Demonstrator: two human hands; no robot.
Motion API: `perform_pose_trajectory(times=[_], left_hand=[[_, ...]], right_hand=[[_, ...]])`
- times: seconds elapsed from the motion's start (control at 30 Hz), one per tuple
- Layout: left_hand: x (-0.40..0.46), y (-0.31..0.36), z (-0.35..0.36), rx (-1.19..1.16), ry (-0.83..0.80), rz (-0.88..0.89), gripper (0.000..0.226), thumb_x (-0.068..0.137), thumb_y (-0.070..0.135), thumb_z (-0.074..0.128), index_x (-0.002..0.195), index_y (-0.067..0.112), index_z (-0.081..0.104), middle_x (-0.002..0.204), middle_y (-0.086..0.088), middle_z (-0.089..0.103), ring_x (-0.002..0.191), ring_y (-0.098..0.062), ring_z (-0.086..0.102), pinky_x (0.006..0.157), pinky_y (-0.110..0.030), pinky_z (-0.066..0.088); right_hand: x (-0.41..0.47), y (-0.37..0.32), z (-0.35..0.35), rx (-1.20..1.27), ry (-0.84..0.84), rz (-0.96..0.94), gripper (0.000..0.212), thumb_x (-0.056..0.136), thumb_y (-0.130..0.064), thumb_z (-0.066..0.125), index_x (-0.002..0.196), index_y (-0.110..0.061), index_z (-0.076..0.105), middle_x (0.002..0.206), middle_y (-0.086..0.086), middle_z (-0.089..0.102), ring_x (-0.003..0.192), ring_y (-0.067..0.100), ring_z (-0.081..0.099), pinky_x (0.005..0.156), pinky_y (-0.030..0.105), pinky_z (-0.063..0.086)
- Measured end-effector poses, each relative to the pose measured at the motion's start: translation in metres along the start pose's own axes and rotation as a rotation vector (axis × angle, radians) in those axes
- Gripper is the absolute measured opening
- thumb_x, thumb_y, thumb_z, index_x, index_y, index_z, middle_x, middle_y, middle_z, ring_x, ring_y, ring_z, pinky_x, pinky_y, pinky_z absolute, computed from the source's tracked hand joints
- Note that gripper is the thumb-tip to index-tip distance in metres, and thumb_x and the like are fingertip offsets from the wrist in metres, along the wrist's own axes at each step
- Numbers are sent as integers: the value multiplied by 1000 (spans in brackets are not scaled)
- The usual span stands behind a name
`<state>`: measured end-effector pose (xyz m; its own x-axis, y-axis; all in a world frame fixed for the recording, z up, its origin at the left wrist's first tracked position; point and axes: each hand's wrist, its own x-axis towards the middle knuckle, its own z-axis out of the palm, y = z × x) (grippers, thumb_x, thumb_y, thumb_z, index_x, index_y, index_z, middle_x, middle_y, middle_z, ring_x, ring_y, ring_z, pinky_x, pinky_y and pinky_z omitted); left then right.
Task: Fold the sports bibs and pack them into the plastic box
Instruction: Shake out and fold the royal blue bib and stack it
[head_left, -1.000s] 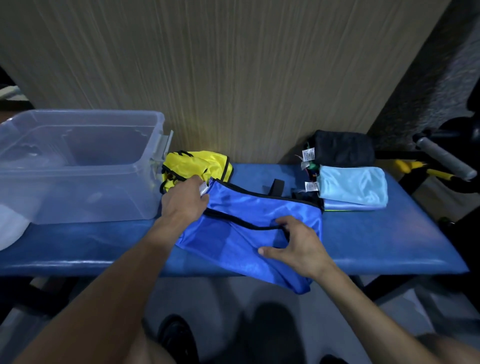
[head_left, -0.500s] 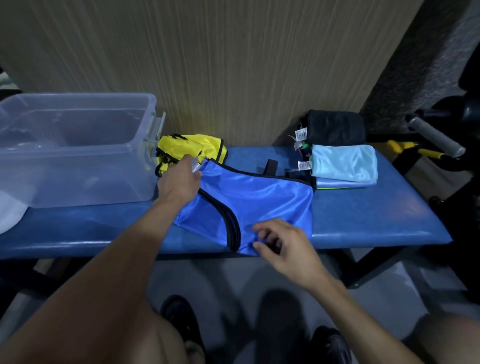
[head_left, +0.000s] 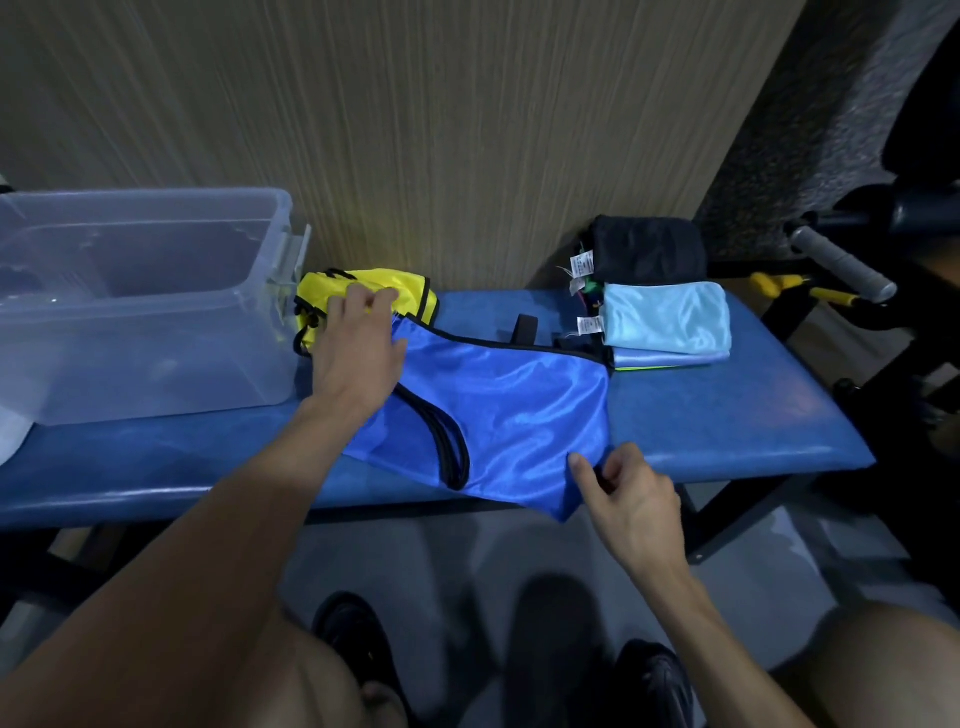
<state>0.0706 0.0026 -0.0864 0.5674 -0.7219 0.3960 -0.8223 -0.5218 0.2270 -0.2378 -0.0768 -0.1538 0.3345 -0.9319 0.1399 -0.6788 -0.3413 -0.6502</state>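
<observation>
Blue bib (head_left: 511, 410) lies on the worktop (head_left: 727, 415); my left hand (head_left: 358, 353) presses it flat-fingered, right hand (head_left: 631, 499) pinches its corner.

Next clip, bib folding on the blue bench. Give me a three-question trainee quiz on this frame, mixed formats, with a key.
1. True or false: the clear plastic box already holds folded bibs.
2. Multiple choice: the right hand pinches which part of the blue bib? A) the near right corner B) the far left corner C) the black strap
3. Fill in: the left hand rests where the blue bib meets the ______ bib.

Key:
1. False; nothing shows inside it.
2. A
3. yellow
</observation>
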Motion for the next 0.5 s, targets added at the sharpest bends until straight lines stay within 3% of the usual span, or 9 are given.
perform_pose_trajectory(times=[0.07, 0.1, 0.17, 0.23, 0.3, 0.4, 0.5], left_hand=[[-9, 23, -6, -138, 48, 226, 39, 93, 27, 69, 129, 19, 59, 121, -5, 53, 112, -28, 49, 90, -46, 49], [-18, 34, -8, -263, -22, 348, 33, 95, 32, 67, 125, 22, 61, 118, 0, 54, 111, -23, 51, 92, -43, 48], [-42, 53, -6, -414, -302, 551, 34, 97, 48, 61, 125, 28, 61, 119, 9, 54, 114, -13, 50, 98, -38, 46], [-62, 60, 3, -343, -548, 681, 54, 94, 65, 56, 138, 36, 54, 136, 14, 46, 128, -9, 42, 109, -35, 37], [-72, 55, 11, -201, -662, 735, 75, 87, 73, 57, 152, 42, 36, 155, 16, 28, 144, -9, 23, 120, -33, 22], [-74, 37, 16, -78, -663, 719, 98, 81, 72, 66, 159, 48, 11, 167, 17, 2, 153, -10, -5, 125, -35, 1], [-79, 25, 21, -5, -632, 700, 99, 86, 69, 62, 158, 50, -2, 168, 16, -9, 154, -13, -17, 125, -39, -9]], right_hand=[[-7, 1, 1, 37, 13, 22, 47, 90, -58, 64, 76, -18, 43, 60, -2, 55, 65, 30, 52, 62, 38, 33], [-10, 0, 2, 88, 26, 33, 47, 89, -57, 66, 75, -17, 45, 60, -2, 56, 65, 29, 54, 63, 38, 34], [-14, 2, 5, 228, 32, 81, 48, 87, -53, 72, 73, -16, 46, 60, -2, 57, 63, 20, 55, 64, 36, 35], [-16, 8, 10, 377, 12, 148, 46, 82, -48, 79, 71, -18, 45, 63, -1, 58, 59, 16, 51, 63, 36, 38], [-20, 10, 13, 559, -15, 186, 46, 77, -43, 84, 73, -23, 42, 65, 1, 55, 60, 16, 46, 63, 39, 42], [-26, 6, 18, 856, -73, 169, 41, 83, -7, 82, 81, -16, 42, 68, 2, 47, 62, 13, 43, 59, 28, 41], [-31, -7, 19, 950, -147, 150, 37, 84, 6, 76, 92, -8, 43, 77, 9, 48, 62, 20, 51, 57, 26, 51]])
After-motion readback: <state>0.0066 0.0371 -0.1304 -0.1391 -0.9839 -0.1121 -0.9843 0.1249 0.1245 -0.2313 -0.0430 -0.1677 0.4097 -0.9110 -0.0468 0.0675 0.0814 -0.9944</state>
